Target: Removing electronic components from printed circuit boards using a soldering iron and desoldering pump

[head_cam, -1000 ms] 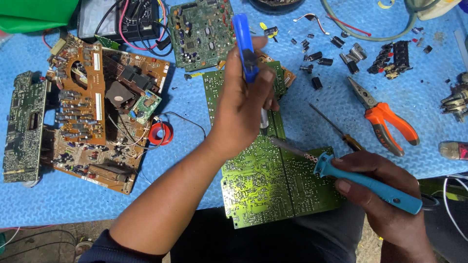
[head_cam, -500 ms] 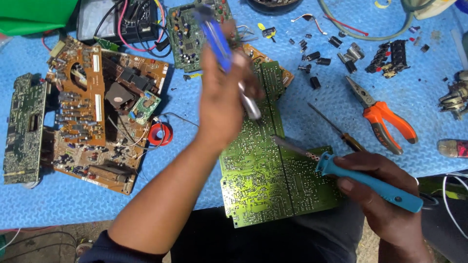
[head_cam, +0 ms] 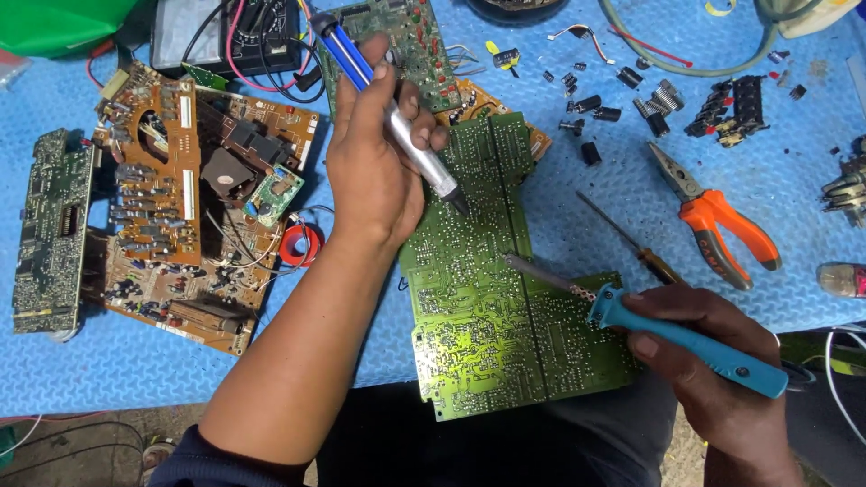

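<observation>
- While the left hand (head_cam: 374,171) is clamped round a desoldering pump (head_cam: 397,126) whose tip touches the green circuit board (head_cam: 492,298) near its far half, the right hand (head_cam: 713,361) is closed on the blue handle of a soldering iron (head_cam: 631,311) whose metal tip rests on the board just near of the pump; the two tips stand apart, so molten solder may cool before the pump reaches it
- Since the board lies half on the blue tabletop (head_cam: 559,225) and half over the person's lap at the near edge, it looks free to tip or slide under pressure from either tool; a slip could drag the iron across neighbouring tracks and bridge them
- Because the iron's hot shaft lies low over the board, lingering could lift a pad; I judge this from the angle only
- As the orange-handled pliers (head_cam: 722,221) and a thin screwdriver (head_cam: 631,239) lie just right of the board, the right hand's wrist could knock them
- If the pump slips, loose black components (head_cam: 591,104) scattered at the far right could be swept off
</observation>
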